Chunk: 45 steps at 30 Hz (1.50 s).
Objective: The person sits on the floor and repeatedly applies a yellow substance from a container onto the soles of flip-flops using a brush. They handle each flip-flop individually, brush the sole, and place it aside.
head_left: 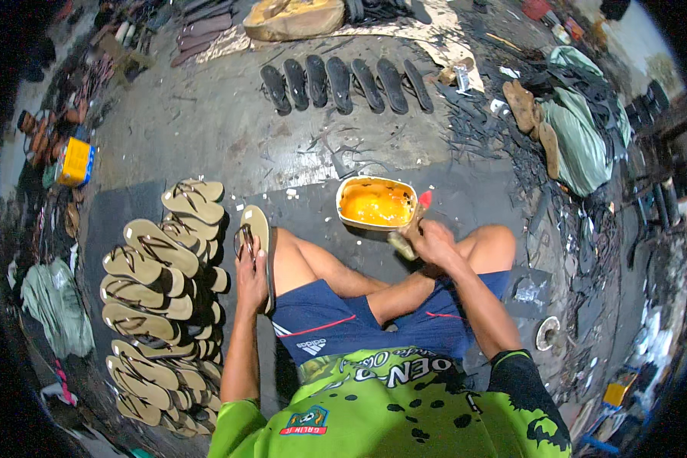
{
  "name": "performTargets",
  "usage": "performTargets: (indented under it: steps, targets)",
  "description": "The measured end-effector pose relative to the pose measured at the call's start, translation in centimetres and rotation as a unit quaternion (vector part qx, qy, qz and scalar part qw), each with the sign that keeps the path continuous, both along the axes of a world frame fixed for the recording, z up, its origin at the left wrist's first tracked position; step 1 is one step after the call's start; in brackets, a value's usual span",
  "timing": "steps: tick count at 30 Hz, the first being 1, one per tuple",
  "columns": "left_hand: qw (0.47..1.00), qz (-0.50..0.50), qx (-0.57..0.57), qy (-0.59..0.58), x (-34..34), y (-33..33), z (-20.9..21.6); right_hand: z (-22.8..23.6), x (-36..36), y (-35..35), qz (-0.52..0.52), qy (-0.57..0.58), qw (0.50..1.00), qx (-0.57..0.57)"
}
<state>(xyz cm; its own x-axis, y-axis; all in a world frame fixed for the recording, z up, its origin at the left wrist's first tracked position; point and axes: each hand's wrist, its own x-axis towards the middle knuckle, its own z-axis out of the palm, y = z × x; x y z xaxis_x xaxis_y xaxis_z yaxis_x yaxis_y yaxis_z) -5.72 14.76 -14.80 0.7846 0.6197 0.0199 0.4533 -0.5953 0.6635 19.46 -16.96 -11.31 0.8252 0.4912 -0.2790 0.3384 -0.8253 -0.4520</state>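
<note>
My left hand (252, 273) is closed round a tan flip-flop (256, 223) with dark straps, which stands along the outside of my left knee. Beside it on the left lies a large pile of similar tan flip-flops (151, 322). My right hand (435, 244) is closed on what looks like a short brush (413, 227), near my right knee. A red bit shows at its upper end, and a pale yellowish end points down toward my lap. Just left of that hand sits a cream tub (339, 210) with orange-yellow liquid or paste inside.
Farther ahead, several black soles (338, 85) lie in a row on the dark floor. Black scraps (477, 126) and a pale green sack (580, 145) lie to the right. A yellow box (75, 162) and another pale sack (56, 307) are at the left. A round wooden block (294, 21) stands at the back.
</note>
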Motion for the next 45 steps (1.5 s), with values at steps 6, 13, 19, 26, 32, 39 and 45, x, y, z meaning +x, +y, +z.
performTargets:
  steps: [6, 13, 19, 26, 32, 39, 45]
  targets:
    - [0.777, 0.035, -0.544, -0.313, 3.4, -5.4, 5.4, 9.2, -1.2, 2.3, -0.165, 0.369, 0.658, 0.635]
    - [0.549, -0.082, -0.782, -0.284, 6.0, -15.3, 12.8, 15.8, -1.9, 3.2, -0.067, 0.081, 0.845, 0.525]
    - [0.592, -0.099, -0.761, -0.247, 5.9, -15.7, 13.2, 17.0, -6.2, 1.4, 0.274, -0.052, 0.816, 0.507]
    - [0.691, -0.139, -0.643, -0.300, 4.9, -16.1, 14.6, 17.2, -1.8, 1.1, -0.067, -0.103, 0.838, 0.531]
    - [0.757, -0.166, -0.537, -0.332, 4.7, -16.1, 15.9, 15.7, -5.9, 1.9, -0.049, -0.223, 0.831, 0.507]
    - [0.664, -0.103, -0.641, -0.372, 4.4, -14.5, 14.1, 15.9, -10.5, 1.2, -0.032, -0.097, 0.808, 0.580]
    - [0.768, -0.184, -0.495, -0.362, 3.6, -13.8, 12.9, 18.1, -3.4, 0.3, -0.071, -0.127, 0.752, 0.643]
